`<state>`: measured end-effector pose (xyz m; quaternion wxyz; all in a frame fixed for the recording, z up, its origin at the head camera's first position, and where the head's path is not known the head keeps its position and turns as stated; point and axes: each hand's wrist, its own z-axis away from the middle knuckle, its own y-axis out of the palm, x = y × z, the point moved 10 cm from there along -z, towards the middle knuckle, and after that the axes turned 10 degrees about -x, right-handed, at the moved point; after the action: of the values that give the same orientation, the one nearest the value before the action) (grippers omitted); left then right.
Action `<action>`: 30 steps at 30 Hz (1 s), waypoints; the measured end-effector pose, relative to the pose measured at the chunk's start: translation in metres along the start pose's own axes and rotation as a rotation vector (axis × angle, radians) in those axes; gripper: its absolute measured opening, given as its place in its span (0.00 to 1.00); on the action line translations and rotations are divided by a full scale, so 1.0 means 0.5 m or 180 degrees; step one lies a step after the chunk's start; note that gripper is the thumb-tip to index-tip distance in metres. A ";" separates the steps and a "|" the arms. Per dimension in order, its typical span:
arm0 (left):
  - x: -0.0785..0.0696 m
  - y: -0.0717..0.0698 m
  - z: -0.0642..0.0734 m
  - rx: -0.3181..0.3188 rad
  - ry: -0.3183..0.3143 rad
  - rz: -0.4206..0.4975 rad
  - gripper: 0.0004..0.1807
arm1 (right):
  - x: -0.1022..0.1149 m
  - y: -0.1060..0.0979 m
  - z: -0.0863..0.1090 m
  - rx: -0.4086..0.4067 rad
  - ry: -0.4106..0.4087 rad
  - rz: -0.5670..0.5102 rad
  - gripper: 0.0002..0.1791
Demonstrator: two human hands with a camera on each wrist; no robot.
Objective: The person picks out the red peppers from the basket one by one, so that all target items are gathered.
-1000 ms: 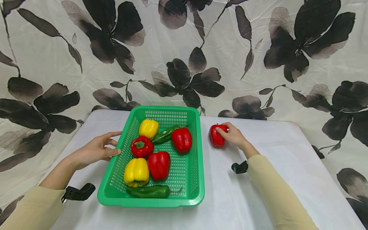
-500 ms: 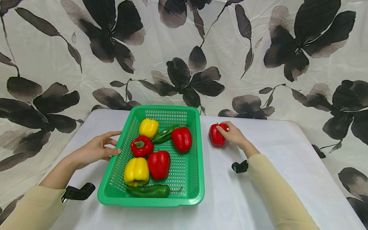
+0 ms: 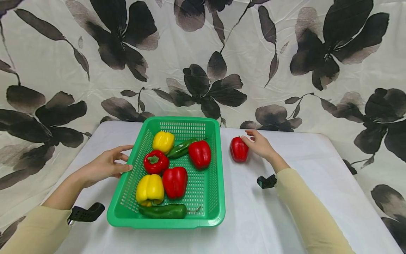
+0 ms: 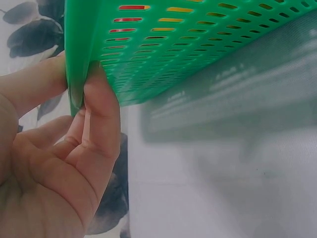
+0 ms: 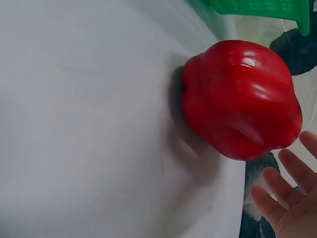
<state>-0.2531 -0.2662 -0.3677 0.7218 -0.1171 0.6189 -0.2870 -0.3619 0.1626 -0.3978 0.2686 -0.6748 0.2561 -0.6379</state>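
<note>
A green perforated plastic basket (image 3: 213, 197) stands on the white table. My left hand (image 3: 103, 165) pinches its left rim; in the left wrist view the rim passes between thumb and curled fingers (image 4: 101, 106). To the basket's right, a red bell pepper (image 3: 239, 150) sits on the tabletop. Just beside that pepper is my right hand (image 3: 260, 145), holding nothing. The right wrist view shows its fingers (image 5: 292, 168) spread and fairly straight near the pepper's end. Whether a fingertip still touches the pepper is hard to tell.
Inside the basket lie red bell peppers (image 3: 175, 182), yellow bell peppers (image 3: 150, 189) and long green peppers (image 3: 165, 211). A floral cloth (image 3: 269, 53) hangs behind the table's back edge. Black camera mounts (image 3: 266, 181) stick out from both wrists.
My right hand has let go of the red bell pepper and drawn slightly right, its fingers spreading. The pepper stays in place on the table. My left hand has not moved.
</note>
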 end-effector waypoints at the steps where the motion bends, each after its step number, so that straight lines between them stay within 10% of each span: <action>1: 0.000 0.000 0.000 0.0000 0.0004 0.0006 0.45 | 0.003 -0.004 0.000 -0.0026 -0.0033 0.0022 0.31; 30: 0.002 0.000 0.001 -0.0024 0.0003 -0.0012 0.45 | 0.149 -0.047 0.023 -0.0294 -0.0910 0.0015 0.22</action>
<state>-0.2528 -0.2666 -0.3684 0.7204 -0.1208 0.6201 -0.2861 -0.3460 0.1288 -0.3283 0.2725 -0.7697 0.2460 -0.5223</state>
